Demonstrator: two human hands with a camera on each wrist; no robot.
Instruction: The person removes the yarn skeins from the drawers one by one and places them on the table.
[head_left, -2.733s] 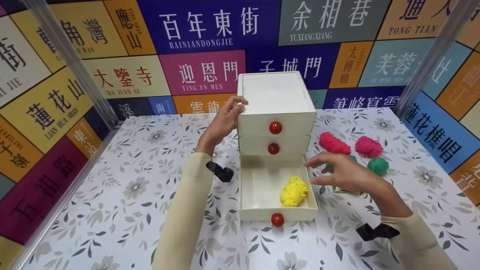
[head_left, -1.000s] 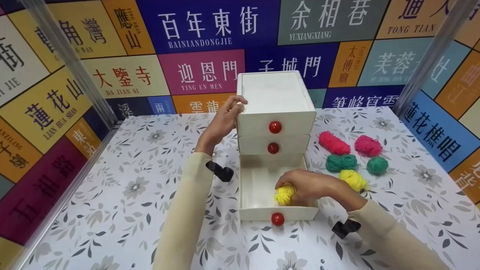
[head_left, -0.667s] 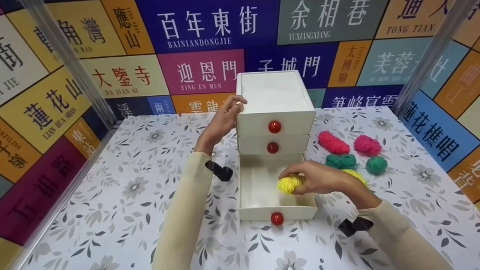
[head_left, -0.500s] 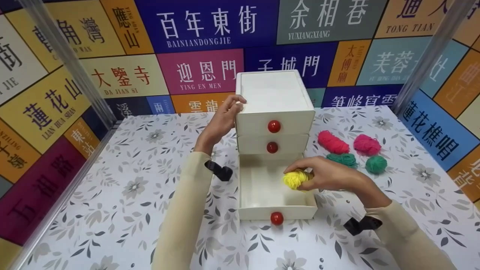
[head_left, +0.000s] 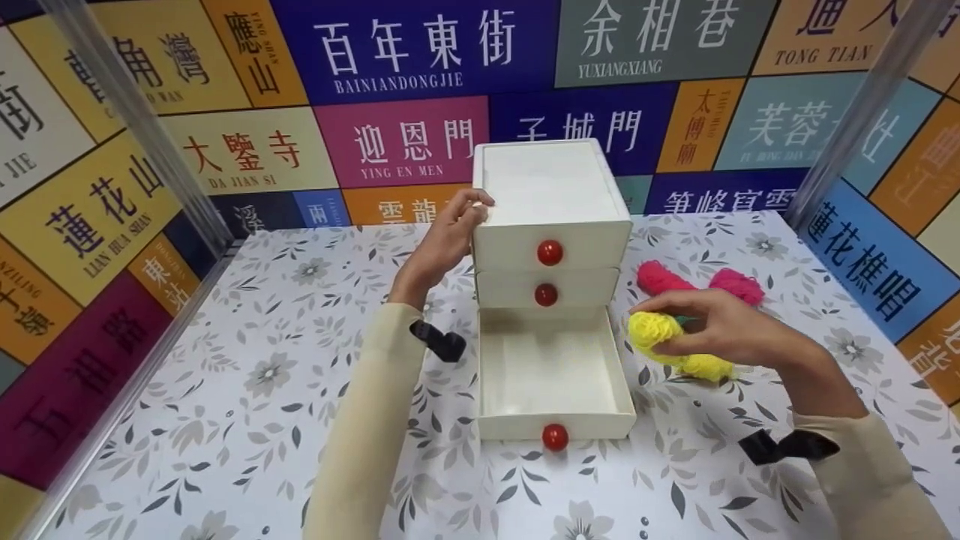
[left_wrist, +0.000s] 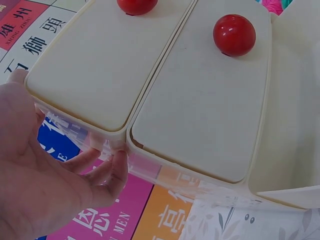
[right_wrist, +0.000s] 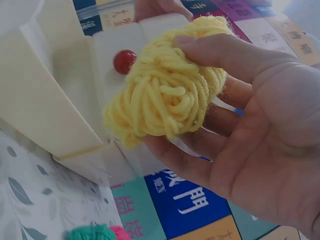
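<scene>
In the head view my right hand (head_left: pixel 731 330) pinches a yellow yarn bundle (head_left: pixel 651 334) between thumb and fingers, just right of the pulled-out bottom drawer (head_left: pixel 547 375). The right wrist view shows this yellow yarn (right_wrist: pixel 165 100) close up, its loops wound loosely. My left hand (head_left: pixel 448 236) holds the upper left edge of the white drawer unit (head_left: pixel 551 184). Seen from the left wrist, bent fingers (left_wrist: pixel 112 175) lie against its clear side. Nothing lies inside the bottom drawer, while the two drawers above it are closed. Each drawer front has a red ball knob (head_left: pixel 550 253).
A second yellow yarn bundle (head_left: pixel 707 367) lies on the floral-patterned table (head_left: pixel 270 375), below my right hand. Behind that hand are a red yarn bundle (head_left: pixel 661 277) and a pink one (head_left: pixel 739 285). Green yarn (right_wrist: pixel 92 232) is mostly hidden in the head view. Sign-printed panels (head_left: pixel 409 52) surround the table.
My right hand reached into the bottom drawer, grasped the yellow yarn there, lifted it out and carried it right, beyond the drawer's side. My left hand has stayed on the drawer unit.
</scene>
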